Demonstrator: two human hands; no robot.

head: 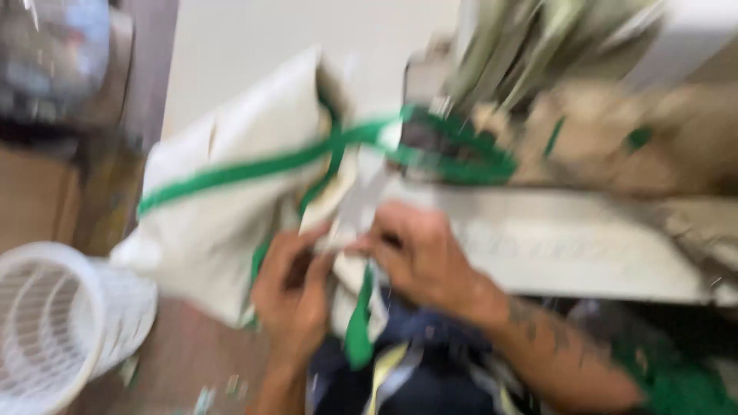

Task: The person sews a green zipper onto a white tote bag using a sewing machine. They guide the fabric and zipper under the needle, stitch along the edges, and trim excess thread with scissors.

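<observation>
The picture is blurred by motion. My left hand [290, 296] and my right hand [419, 257] meet at the middle, both pinching a cream cloth bag [223, 207] trimmed with green straps [231, 175]. The bag spreads up and to the left of my hands. A green strap end [358, 327] hangs down between my wrists. The bag's far edge lies by the sewing machine [461, 142], whose head stands behind my right hand.
A white plastic mesh basket [54, 323] stands at the lower left on the floor. A pale worktable [569, 246] runs to the right, with a heap of tan cloth [615, 138] on it. More green fabric [676, 384] lies at the lower right.
</observation>
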